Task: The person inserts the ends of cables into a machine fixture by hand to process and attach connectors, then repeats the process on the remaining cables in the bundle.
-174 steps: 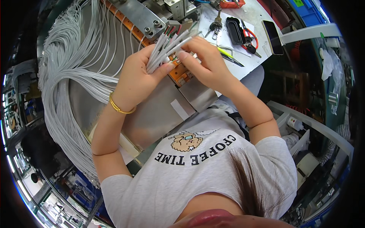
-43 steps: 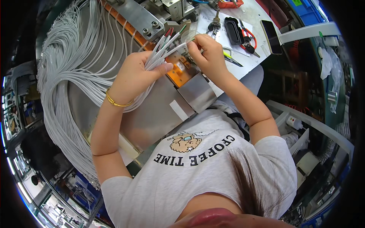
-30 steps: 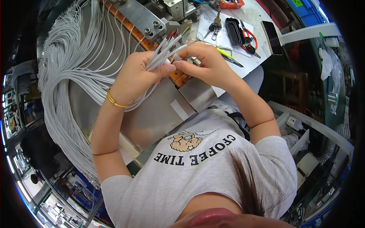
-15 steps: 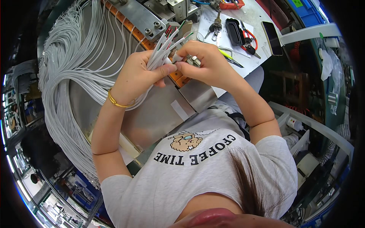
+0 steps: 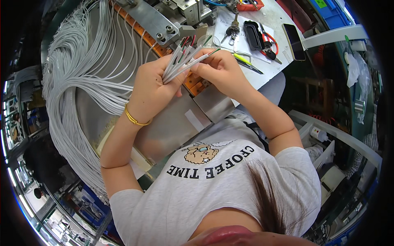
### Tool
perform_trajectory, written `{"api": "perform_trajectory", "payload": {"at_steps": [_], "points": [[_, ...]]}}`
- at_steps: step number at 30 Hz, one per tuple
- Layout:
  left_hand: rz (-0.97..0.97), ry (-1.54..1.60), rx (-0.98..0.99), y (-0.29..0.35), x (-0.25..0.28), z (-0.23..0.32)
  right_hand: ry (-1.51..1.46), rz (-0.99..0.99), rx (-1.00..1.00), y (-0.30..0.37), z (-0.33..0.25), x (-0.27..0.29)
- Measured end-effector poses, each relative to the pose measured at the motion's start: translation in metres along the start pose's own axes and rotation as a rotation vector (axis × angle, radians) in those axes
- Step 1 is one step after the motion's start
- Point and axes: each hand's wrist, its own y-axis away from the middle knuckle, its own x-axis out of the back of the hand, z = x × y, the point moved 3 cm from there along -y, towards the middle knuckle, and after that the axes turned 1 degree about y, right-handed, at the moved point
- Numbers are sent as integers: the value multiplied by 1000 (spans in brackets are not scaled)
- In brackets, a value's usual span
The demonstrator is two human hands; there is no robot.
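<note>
My left hand (image 5: pixel 152 85) is closed around a bunch of thin white cables (image 5: pixel 175 65). Their stripped ends fan upward, showing red, green and black inner wires. With fingertips pressed together, my right hand (image 5: pixel 222 73) pinches a cable of this bunch near its end, and the tip with coloured wires sticks out beyond the fingers. Both hands nearly touch, held above an orange strip (image 5: pixel 198 88) on the metal machine bed. From the left wrist the cables run back toward a large pile of white cables (image 5: pixel 65 88) on the left.
A steel clamp plate (image 5: pixel 148 19) with bolts stands just beyond my hands. On the white table lie keys (image 5: pixel 233 28), a black case (image 5: pixel 253 35), red-handled cutters (image 5: pixel 271 47), a yellow-green pen (image 5: pixel 243 59) and a phone (image 5: pixel 294 42). Blue bins (image 5: pixel 332 14) stand at far right.
My left hand has shifted slightly right and down, and the cable ends now lean further right. My right fingers have moved onto a cable near its tip.
</note>
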Motion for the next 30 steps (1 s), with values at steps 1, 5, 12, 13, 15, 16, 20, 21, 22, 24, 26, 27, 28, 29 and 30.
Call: {"api": "perform_trajectory", "payload": {"at_steps": [1, 5, 12, 13, 15, 16, 20, 21, 22, 24, 26, 27, 28, 29, 30], "points": [[6, -10, -20, 0, 0, 1, -109, 5, -10, 0, 2, -1], [60, 39, -20, 0, 1, -4, 257, -57, -27, 6, -11, -1], [-11, 73, 92, -2, 1, -4, 283, 15, 213, 0, -6, 0], [-50, 86, 141, -3, 3, -6, 326, -8, 290, -1, -8, -2], [-13, -53, 58, -5, 13, -8, 398, 26, 286, -1, -6, 6], [24, -194, -26, -6, 19, -8, 471, 60, 283, -1, -4, 11], [137, -329, -9, -4, 23, 0, 603, 154, 277, -7, 13, 21], [175, -326, 42, -4, 24, 1, 632, 183, 277, -7, 17, 23], [173, -326, 42, -4, 21, -1, 633, 185, 275, -8, 18, 25], [80, -448, 52, -5, 12, -10, 681, 130, 279, -9, 20, 25], [33, -509, 58, -6, 9, -14, 706, 103, 281, -9, 21, 24], [20, -534, 38, -6, 8, -14, 710, 102, 282, -9, 20, 24], [6, -559, 18, -6, 7, -13, 714, 102, 283, -9, 19, 24], [-8, -584, -2, -7, 6, -13, 719, 102, 283, -10, 17, 24], [-10, -583, -2, -7, 6, -13, 719, 103, 282, -9, 18, 24]]}}
